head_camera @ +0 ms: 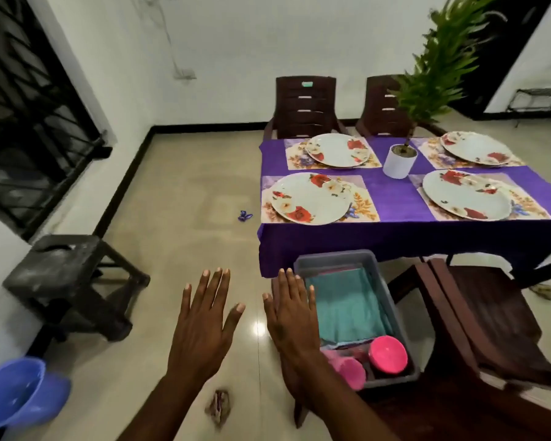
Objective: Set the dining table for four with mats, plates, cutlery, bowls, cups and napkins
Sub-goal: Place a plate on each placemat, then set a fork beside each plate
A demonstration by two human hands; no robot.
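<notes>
A purple-clothed table [395,198] carries several floral mats, each with a flowered plate, such as the near-left plate [310,198] on its mat [361,203]. Below the table's front edge a grey bin [380,268] rests on a dark chair and holds folded teal napkins [347,308], a pink bowl [388,353] and a pink cup [347,372]. My left hand [204,323] is spread flat over the floor and holds nothing. My right hand [295,319] is also flat with straight fingers, at the bin's left edge.
A white pot with a green plant [399,160] stands mid-table. Two dark chairs [304,106] stand behind the table, another [490,313] at the near right. A dark stool [67,275] and a blue basin [19,396] sit on the left floor, with small scraps [218,405] nearby.
</notes>
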